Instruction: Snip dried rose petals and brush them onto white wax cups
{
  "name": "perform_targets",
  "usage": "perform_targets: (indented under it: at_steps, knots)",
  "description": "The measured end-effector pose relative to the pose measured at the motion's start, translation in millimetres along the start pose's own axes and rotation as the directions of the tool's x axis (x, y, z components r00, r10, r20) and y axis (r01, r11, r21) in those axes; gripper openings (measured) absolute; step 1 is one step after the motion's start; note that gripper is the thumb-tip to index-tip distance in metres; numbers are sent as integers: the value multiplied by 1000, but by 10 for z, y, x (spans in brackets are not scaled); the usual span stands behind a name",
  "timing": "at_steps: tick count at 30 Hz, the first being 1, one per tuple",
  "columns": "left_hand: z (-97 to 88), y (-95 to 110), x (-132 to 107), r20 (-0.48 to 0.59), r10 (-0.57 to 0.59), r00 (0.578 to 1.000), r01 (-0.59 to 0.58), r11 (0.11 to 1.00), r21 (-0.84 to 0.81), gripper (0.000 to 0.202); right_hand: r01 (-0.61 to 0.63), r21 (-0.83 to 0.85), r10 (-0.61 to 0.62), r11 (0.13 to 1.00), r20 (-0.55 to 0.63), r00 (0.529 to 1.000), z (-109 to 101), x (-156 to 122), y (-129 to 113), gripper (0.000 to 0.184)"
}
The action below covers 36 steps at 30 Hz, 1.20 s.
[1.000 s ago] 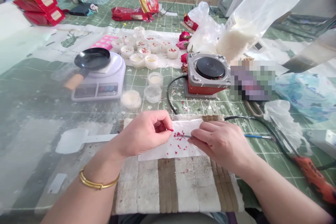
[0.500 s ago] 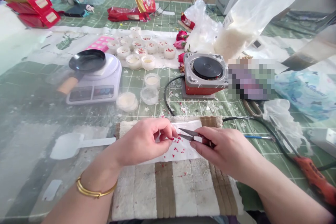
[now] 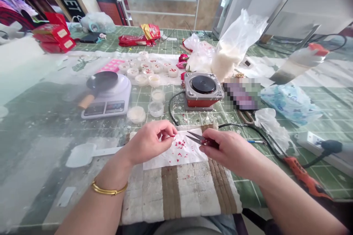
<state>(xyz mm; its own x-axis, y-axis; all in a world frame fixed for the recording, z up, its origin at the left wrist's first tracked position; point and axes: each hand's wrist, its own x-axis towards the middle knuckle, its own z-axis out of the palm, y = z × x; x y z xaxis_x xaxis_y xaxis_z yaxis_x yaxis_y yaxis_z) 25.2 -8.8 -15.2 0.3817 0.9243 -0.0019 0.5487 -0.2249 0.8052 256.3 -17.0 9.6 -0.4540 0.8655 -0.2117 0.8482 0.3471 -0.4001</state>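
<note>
My left hand [image 3: 149, 142] has thumb and fingertips pinched on a tiny red petal piece [image 3: 173, 136], mostly hidden by the fingers. Opposite it, my right hand [image 3: 227, 150] grips a pair of scissors [image 3: 196, 137]; the blades are parted and point left, a short gap from the left fingertips. Below both hands lies a white paper sheet [image 3: 157, 162] scattered with small red petal bits [image 3: 179, 149]. The paper rests on a striped cloth mat [image 3: 149, 194], where a few more bits have landed.
Ahead stand a small hot plate [image 3: 204, 95], several little cups [image 3: 156, 80] and a white scale [image 3: 121, 99] bearing a black pan [image 3: 102, 80]. A white spatula [image 3: 81, 155] lies left. Rightward are a cable [image 3: 261, 132], an orange-handled tool [image 3: 306, 176] and a power strip [image 3: 325, 154].
The view has tilted up, showing more of the room beyond the table. The scissors have drawn slightly away from my left fingertips, and more red bits show on the paper.
</note>
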Motion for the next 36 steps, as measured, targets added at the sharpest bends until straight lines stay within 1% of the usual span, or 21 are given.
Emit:
perform_targets:
  at_steps: [3, 7, 9, 11, 13, 15, 18, 22, 25, 27, 30, 32, 34, 36]
  knots:
    - [-15, 35, -14, -43, -17, 999, 17, 1000, -18, 4, 60, 29, -60, 998, 7, 998, 34, -31, -21, 4]
    - [-33, 30, -37, -70, -57, 996, 55, 998, -30, 3, 66, 101, -61, 993, -49, 997, 75, -75, 6, 4]
    - [-44, 21, -42, -84, -83, 993, 81, 996, -27, 3, 31, 142, -26, 989, -37, 999, 72, -124, 64, 6]
    - [-56, 19, -44, -108, -100, 989, 97, 995, -37, 4, -29, 206, 36, 978, -29, 999, 57, -195, 151, 10]
    - [-76, 27, -55, -131, -115, 985, 104, 991, -90, 7, -102, 268, 110, 958, -15, 994, 43, -287, 254, 19]
    - [-114, 43, -82, -134, -145, 980, 120, 977, -177, 11, -169, 282, 169, 945, 23, 985, 36, -394, 356, 28]
    - [-215, 61, -151, -115, -212, 970, 179, 952, -247, 15, -206, 194, 194, 959, 76, 978, 46, -562, 493, 33]
    - [-364, 53, -210, -117, -260, 958, 229, 946, -230, 16, -145, -34, 147, 989, 52, 988, 96, -728, 662, 28]
    - [-434, 49, -200, -116, -270, 956, 244, 949, -201, 16, -90, -180, 98, 980, 35, 995, 156, -769, 811, 31]
    - [-475, 50, -201, -107, -280, 954, 265, 954, -138, 16, -66, -245, 76, 967, 30, 997, 202, -771, 925, 35]
    - [-575, 24, -262, -73, -332, 941, 332, 943, -14, 18, -21, -292, 19, 956, -11, 1000, 256, -762, 1069, 36]
    - [-669, -29, -340, -30, -379, 925, 380, 924, 43, 20, 2, -304, -24, 953, -68, 997, 262, -750, 1094, 35]
    - [-768, -101, -427, 10, -416, 909, 413, 906, 95, 22, 6, -277, -41, 961, -121, 992, 231, -727, 1029, 36]
    - [-860, -174, -503, 34, -451, 892, 440, 884, 157, 23, -3, -186, -24, 983, -138, 990, 174, -685, 886, 35]
